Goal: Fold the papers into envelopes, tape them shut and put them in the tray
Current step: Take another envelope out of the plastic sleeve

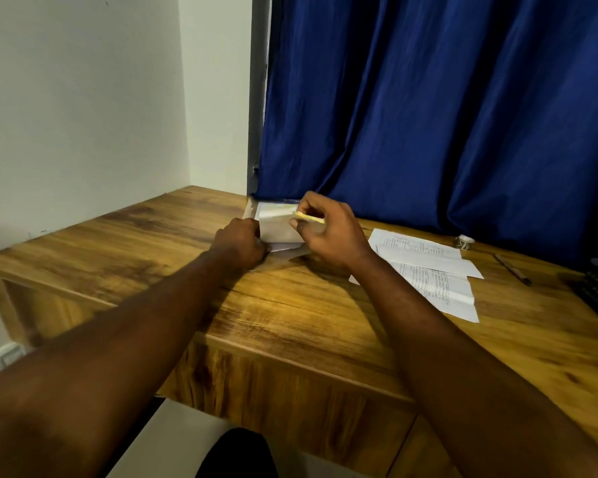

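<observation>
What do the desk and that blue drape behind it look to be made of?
Desk: wood or wood-look laminate, matte, with streaky brown grain and dark knots. Blue curtain: woven cloth with slight sheen, hanging in soft folds that catch the light.

You have two hands, left hand (242, 243) and right hand (327, 234), on one envelope (278, 232) at one tray (256, 212), with one yellow strip (310, 218). Right of the tray you have two printed papers (420, 252), one tape roll (464, 242) and one pen (511, 269).

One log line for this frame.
left hand: holds folded paper | right hand: pinches yellow strip over it | loose sheets: on desk, right side
</observation>
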